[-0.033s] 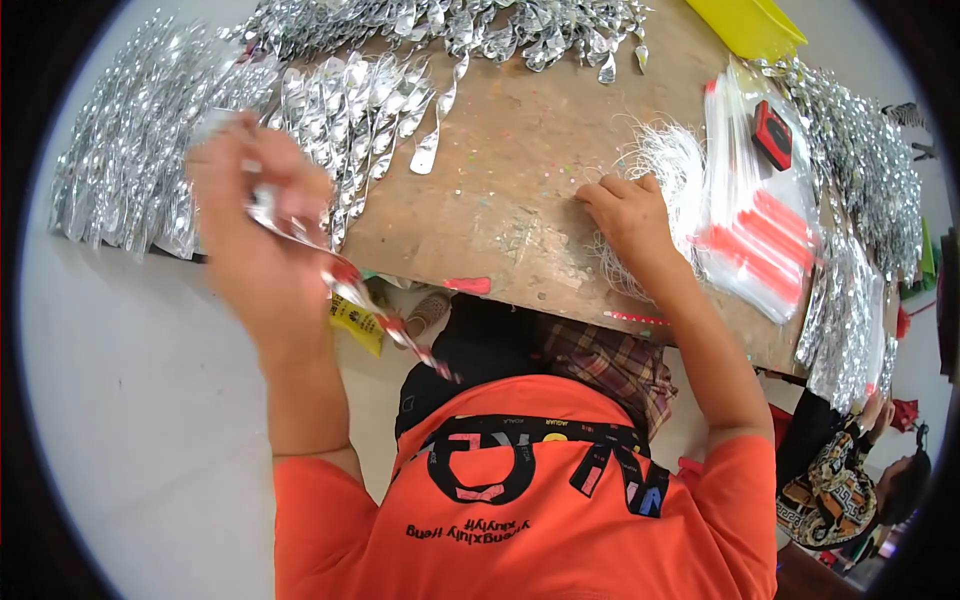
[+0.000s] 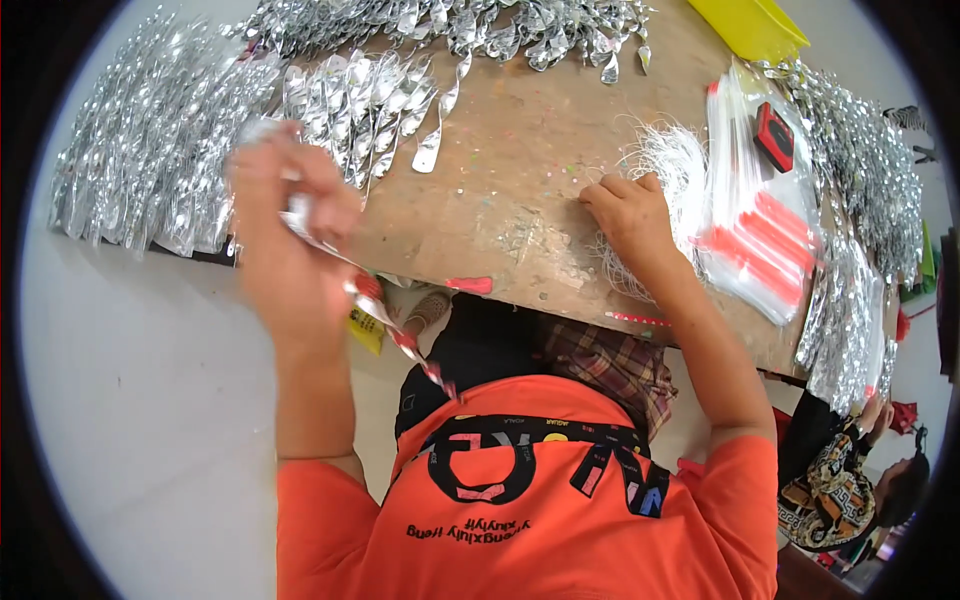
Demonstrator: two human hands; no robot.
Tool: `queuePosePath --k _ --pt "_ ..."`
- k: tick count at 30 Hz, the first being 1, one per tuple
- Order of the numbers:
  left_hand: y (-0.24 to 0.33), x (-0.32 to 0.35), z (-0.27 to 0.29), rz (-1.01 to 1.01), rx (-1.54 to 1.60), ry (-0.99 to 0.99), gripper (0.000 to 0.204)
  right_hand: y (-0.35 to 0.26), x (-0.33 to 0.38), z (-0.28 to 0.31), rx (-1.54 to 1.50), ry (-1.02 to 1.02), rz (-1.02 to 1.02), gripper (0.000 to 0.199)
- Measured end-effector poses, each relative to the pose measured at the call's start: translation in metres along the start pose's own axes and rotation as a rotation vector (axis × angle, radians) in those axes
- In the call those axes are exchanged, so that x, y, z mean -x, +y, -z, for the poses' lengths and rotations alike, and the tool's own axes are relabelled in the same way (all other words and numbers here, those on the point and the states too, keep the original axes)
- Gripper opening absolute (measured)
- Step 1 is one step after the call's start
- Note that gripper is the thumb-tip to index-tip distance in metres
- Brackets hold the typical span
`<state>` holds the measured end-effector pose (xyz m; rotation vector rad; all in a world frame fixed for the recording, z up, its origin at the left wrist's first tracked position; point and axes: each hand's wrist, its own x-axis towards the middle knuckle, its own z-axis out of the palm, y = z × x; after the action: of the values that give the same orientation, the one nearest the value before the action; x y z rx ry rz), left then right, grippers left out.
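Observation:
My left hand (image 2: 300, 225), raised over the table's left front edge and blurred by motion, pinches a twisted silver foil strip (image 2: 375, 310). The strip hangs down toward my lap, with reddish patches along its lower part. My right hand (image 2: 628, 215) rests on the wooden table (image 2: 480, 210) with its fingers curled under; what they hold, if anything, is hidden. Beside it lies a loose bundle of white string (image 2: 675, 165). One single silver strip (image 2: 432, 140) lies near a spread of twisted silver strips (image 2: 350, 110) beyond my left hand.
More silver strips (image 2: 160, 150) drape over the left end, and others (image 2: 860, 160) cover the right edge. Clear plastic bags with red ends (image 2: 765, 240) carry a small red and black box (image 2: 774, 137). A yellow basin (image 2: 750, 30) stands far right. Another person (image 2: 840, 490) sits at lower right.
My left hand has shifted to the right with the silver foil strip, whose upper part moves along with it. My right hand stays practically in place.

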<state>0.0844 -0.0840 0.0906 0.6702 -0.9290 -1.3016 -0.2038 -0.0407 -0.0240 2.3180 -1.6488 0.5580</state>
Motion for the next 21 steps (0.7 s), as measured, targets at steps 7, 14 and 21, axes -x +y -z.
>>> queuePosePath --k 7,14,21 --pt "-0.075 0.05 0.004 0.456 0.06 -0.033 0.034 -0.006 -0.008 -0.012 0.127 -0.064 0.119 0.012" --pt "-0.063 0.04 -0.01 0.341 -0.034 -0.208 0.03 -0.031 0.0 0.023 -0.335 0.117 -0.278 0.001" --pt "-0.08 0.074 -0.009 0.525 -0.285 -0.447 0.033 -0.075 0.015 0.075 -1.246 0.302 -0.569 0.004"
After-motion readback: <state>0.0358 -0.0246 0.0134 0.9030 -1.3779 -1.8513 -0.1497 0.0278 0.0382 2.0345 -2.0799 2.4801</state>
